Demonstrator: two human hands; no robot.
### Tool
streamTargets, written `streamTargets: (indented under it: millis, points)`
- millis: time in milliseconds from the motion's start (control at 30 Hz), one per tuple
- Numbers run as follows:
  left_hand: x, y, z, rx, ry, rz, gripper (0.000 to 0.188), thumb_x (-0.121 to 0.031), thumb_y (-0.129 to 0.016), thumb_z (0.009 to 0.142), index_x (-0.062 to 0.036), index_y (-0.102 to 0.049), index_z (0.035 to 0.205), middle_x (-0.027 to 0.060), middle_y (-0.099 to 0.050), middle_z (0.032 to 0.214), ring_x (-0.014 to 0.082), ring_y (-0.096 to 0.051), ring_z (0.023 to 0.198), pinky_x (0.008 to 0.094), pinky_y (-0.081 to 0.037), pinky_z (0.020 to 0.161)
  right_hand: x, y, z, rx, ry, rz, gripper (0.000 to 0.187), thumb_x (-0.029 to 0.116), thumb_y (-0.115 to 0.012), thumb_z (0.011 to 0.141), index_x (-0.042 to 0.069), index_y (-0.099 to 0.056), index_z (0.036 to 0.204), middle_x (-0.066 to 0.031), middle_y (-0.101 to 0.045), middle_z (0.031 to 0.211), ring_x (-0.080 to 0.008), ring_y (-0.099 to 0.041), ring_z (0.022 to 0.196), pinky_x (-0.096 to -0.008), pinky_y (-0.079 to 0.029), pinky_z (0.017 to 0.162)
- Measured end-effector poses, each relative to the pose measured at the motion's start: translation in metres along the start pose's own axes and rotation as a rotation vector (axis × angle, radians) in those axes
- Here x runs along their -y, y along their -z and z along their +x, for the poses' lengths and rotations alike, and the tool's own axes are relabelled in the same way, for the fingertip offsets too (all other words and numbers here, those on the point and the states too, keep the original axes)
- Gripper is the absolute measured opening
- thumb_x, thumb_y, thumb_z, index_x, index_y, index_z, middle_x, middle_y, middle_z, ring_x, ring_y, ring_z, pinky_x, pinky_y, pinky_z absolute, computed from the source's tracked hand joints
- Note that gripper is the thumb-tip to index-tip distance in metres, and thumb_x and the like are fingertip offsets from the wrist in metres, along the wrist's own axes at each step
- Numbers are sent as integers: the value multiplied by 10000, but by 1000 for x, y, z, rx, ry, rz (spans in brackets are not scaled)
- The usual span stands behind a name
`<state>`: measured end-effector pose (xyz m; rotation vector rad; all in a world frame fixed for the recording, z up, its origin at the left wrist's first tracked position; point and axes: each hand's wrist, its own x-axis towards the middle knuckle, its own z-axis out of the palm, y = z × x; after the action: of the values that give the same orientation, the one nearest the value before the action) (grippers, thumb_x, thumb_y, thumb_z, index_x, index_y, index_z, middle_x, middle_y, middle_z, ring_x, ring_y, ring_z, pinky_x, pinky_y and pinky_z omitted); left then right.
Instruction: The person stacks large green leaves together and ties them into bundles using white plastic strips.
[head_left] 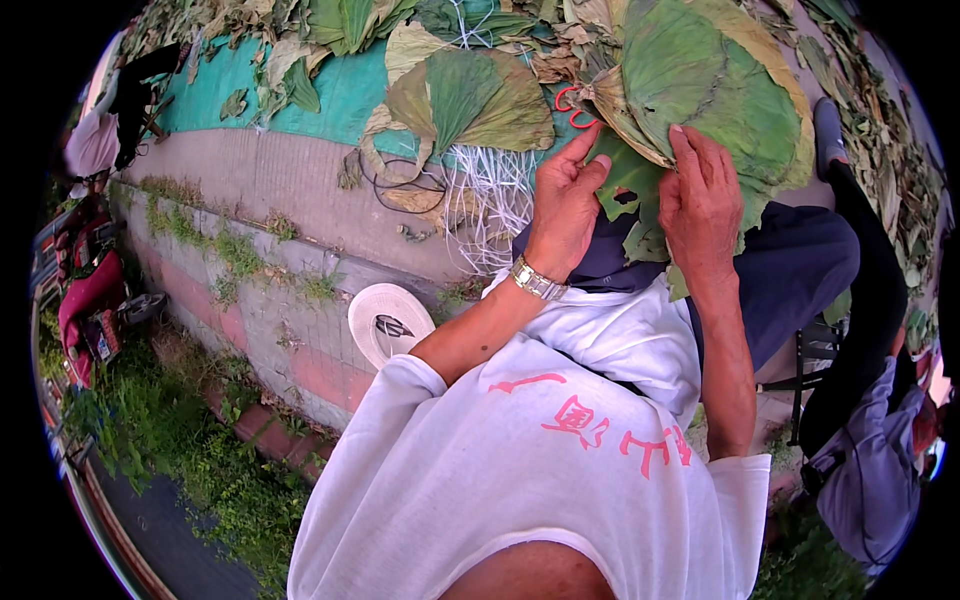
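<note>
A large green dried lotus leaf (625, 168), with torn holes, lies across my lap. My left hand (568, 195), wearing a metal-band watch, pinches its left edge between thumb and fingers. On the other side, my right hand (703, 200) is closed on the leaf with the thumb and fingers. Beyond my hands rests a bigger folded stack of leaves (715, 95), green with a yellow-brown rim. Red loops (575, 107), like scissor handles, show beside its folded tip; the rest of them is hidden. A fanned leaf (470, 100) lies left of the loops.
White plastic strips (492, 195) and a dark cord loop (400, 185) lie on the pavement left of my knees. A teal tarp (340, 85) bears more leaves. A white hat (375, 312) sits by my left elbow. Other people sit at right (875, 470) and far left (95, 140).
</note>
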<state>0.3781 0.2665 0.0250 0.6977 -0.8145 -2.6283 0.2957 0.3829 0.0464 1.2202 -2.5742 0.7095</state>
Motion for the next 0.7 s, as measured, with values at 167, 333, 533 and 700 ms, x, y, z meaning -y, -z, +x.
streamTargets:
  millis: [167, 333, 533, 700]
  points:
    - [-15, 4, 21, 34, -36, 128, 385, 39, -447, 858, 56, -416, 1241, 109, -594, 1040, 122, -588, 879, 253, -508, 745, -8, 22, 4, -66, -69, 191, 533, -142, -528, 579, 4, -543, 1090, -151, -569, 1022, -304, -565, 861, -365, -469, 703]
    - [-34, 7, 43, 116, -33, 140, 313, 16, -449, 861, 64, -491, 1167, 106, -621, 986, 121, -598, 836, 231, -480, 736, 10, 33, -4, 45, 129, 40, 464, -70, -557, 650, 18, -548, 1106, -125, -562, 1068, -278, -559, 933, -364, -452, 770]
    - [-28, 35, 80, 121, 23, 412, 197, -67, -480, 886, 43, -587, 1010, 56, -638, 912, 96, -586, 758, 214, -465, 670, 12, 6, -24, 143, 92, 28, 464, -38, -573, 657, 28, -542, 1114, -116, -509, 1161, -287, -499, 1044, -388, -419, 830]
    - [-25, 38, 71, 96, 185, 92, 315, -229, -479, 911, 15, -539, 1101, 89, -609, 1022, 156, -590, 867, 260, -475, 743, 13, 2, -25, 137, 35, 52, 488, -38, -577, 644, 38, -538, 1125, -121, -496, 1177, -299, -487, 1055, -400, -401, 852]
